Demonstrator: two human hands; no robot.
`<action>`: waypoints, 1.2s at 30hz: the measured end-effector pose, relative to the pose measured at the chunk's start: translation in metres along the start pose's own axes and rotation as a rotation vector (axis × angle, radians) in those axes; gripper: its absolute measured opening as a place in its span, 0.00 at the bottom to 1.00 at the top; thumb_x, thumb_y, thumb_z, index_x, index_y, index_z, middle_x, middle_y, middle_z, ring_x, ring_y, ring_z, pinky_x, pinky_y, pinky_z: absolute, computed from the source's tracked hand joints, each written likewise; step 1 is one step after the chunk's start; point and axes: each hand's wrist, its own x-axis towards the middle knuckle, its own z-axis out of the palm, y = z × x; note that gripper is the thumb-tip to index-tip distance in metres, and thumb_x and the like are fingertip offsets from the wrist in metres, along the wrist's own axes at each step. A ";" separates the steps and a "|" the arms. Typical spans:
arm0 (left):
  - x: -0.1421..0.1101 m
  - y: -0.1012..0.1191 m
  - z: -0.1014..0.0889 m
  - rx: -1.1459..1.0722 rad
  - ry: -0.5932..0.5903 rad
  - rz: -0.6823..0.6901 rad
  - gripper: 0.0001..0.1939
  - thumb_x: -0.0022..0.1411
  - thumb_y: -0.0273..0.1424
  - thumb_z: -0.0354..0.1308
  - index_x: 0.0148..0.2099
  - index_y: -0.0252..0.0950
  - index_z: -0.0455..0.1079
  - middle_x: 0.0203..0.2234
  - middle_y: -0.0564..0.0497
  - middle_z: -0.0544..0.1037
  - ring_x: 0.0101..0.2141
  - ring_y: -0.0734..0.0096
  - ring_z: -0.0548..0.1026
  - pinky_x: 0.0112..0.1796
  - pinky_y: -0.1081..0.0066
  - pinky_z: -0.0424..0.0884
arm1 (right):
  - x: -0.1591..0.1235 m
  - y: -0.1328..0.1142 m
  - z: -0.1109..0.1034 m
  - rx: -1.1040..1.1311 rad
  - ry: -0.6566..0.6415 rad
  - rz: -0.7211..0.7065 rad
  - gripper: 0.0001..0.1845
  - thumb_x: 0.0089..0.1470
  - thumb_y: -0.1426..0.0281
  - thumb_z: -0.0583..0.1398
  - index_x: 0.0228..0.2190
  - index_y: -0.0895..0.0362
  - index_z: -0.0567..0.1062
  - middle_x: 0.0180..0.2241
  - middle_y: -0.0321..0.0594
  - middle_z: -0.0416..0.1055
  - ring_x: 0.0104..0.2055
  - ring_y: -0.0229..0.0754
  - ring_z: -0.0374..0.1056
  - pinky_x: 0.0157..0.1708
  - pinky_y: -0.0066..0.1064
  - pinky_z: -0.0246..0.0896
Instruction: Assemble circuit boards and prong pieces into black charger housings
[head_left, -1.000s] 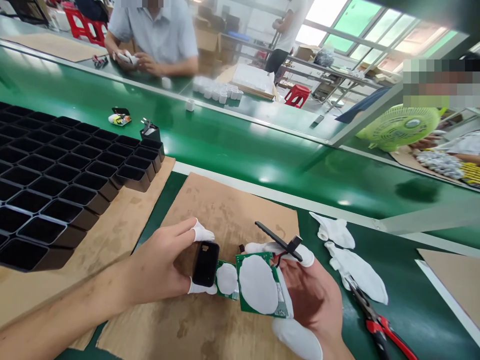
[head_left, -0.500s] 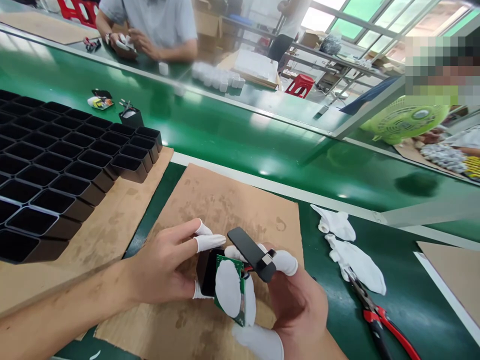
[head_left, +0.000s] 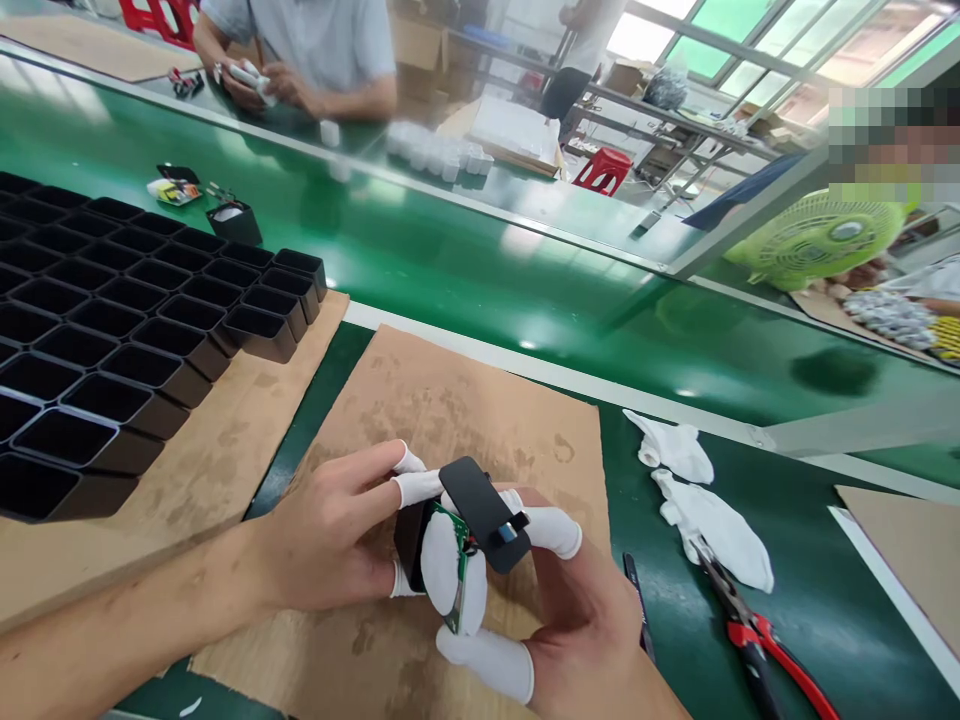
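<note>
White finger cots cover fingertips on both hands. My left hand (head_left: 337, 530) is closed round a black plastic housing (head_left: 407, 540), whose open end faces right. My right hand (head_left: 555, 590) pinches a green circuit board (head_left: 455, 590) with a white oval pad (head_left: 441, 563) on its face. Part of the board is inside the housing, hidden from view. A flat black end cap (head_left: 480, 510) with a small metal connector hangs by wires at the board's outer end, beside my right fingers. Brown cardboard (head_left: 480, 400) lies beneath both hands.
Rows of black housings (head_left: 135, 330) stand at left. Red-handled pliers (head_left: 750, 625) and white finger cots (head_left: 716, 520) lie at right, near a thin black tool (head_left: 637, 600). A green conveyor belt (head_left: 450, 270) runs beyond, carrying a filled housing (head_left: 234, 222). A co-worker (head_left: 300, 60) sits across.
My right hand has moved left, bringing the circuit board from beside the housing to partly inside it. The end cap has come closer too. Items on the belt have shifted left.
</note>
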 end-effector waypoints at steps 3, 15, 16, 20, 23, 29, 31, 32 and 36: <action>0.002 0.001 -0.001 0.022 0.002 -0.004 0.13 0.77 0.36 0.64 0.57 0.36 0.72 0.36 0.51 0.73 0.31 0.70 0.74 0.31 0.74 0.74 | 0.000 -0.001 -0.001 -0.018 -0.015 -0.010 0.39 0.52 0.72 0.83 0.60 0.41 0.78 0.54 0.40 0.80 0.45 0.47 0.79 0.44 0.36 0.81; -0.003 0.001 -0.001 0.040 -0.018 -0.024 0.14 0.73 0.32 0.63 0.58 0.35 0.71 0.35 0.53 0.70 0.29 0.70 0.70 0.30 0.73 0.68 | 0.002 0.006 0.000 -0.089 -0.048 -0.035 0.38 0.55 0.74 0.81 0.62 0.42 0.78 0.54 0.40 0.76 0.42 0.44 0.77 0.40 0.34 0.81; -0.003 0.001 -0.001 0.041 -0.011 -0.020 0.15 0.72 0.30 0.63 0.58 0.35 0.71 0.34 0.54 0.69 0.28 0.70 0.69 0.29 0.73 0.67 | 0.002 0.006 0.000 -0.100 -0.048 -0.025 0.38 0.55 0.74 0.81 0.63 0.42 0.78 0.54 0.40 0.75 0.41 0.44 0.77 0.39 0.33 0.81; -0.003 0.000 0.002 0.014 0.009 -0.019 0.14 0.67 0.25 0.59 0.54 0.37 0.71 0.34 0.54 0.69 0.27 0.72 0.67 0.28 0.73 0.65 | 0.002 0.005 0.003 -0.113 -0.051 0.052 0.35 0.58 0.70 0.80 0.62 0.40 0.79 0.53 0.40 0.73 0.41 0.43 0.76 0.36 0.32 0.82; -0.002 0.001 0.003 -0.019 0.000 -0.043 0.14 0.65 0.23 0.58 0.53 0.37 0.71 0.34 0.55 0.70 0.28 0.72 0.68 0.28 0.73 0.66 | 0.003 0.004 0.007 -0.116 -0.028 0.111 0.35 0.56 0.69 0.81 0.61 0.40 0.80 0.52 0.39 0.73 0.41 0.42 0.74 0.36 0.31 0.81; -0.002 0.001 0.001 -0.066 -0.056 -0.118 0.18 0.71 0.31 0.66 0.61 0.37 0.71 0.38 0.52 0.75 0.31 0.70 0.76 0.32 0.73 0.73 | 0.000 0.006 0.007 0.042 0.067 -0.006 0.36 0.54 0.69 0.82 0.59 0.40 0.78 0.47 0.39 0.79 0.38 0.47 0.78 0.38 0.37 0.82; -0.002 -0.001 -0.001 -0.077 -0.078 -0.130 0.23 0.72 0.35 0.70 0.64 0.36 0.70 0.40 0.50 0.77 0.34 0.67 0.80 0.35 0.72 0.76 | -0.001 0.005 0.005 0.072 0.099 -0.049 0.37 0.54 0.70 0.81 0.60 0.40 0.77 0.46 0.39 0.82 0.41 0.51 0.81 0.43 0.41 0.84; -0.002 -0.001 -0.001 -0.079 -0.086 -0.134 0.25 0.72 0.36 0.71 0.64 0.35 0.70 0.41 0.48 0.78 0.36 0.66 0.82 0.36 0.71 0.77 | -0.001 0.004 0.003 0.075 0.104 -0.060 0.37 0.54 0.70 0.81 0.60 0.40 0.77 0.47 0.40 0.83 0.43 0.53 0.82 0.46 0.43 0.85; -0.003 -0.001 -0.002 -0.055 -0.089 -0.129 0.24 0.72 0.36 0.71 0.64 0.36 0.70 0.40 0.48 0.79 0.35 0.65 0.82 0.35 0.70 0.77 | -0.001 0.002 -0.002 0.085 0.077 -0.053 0.38 0.54 0.72 0.81 0.61 0.41 0.76 0.46 0.40 0.84 0.47 0.56 0.84 0.51 0.46 0.83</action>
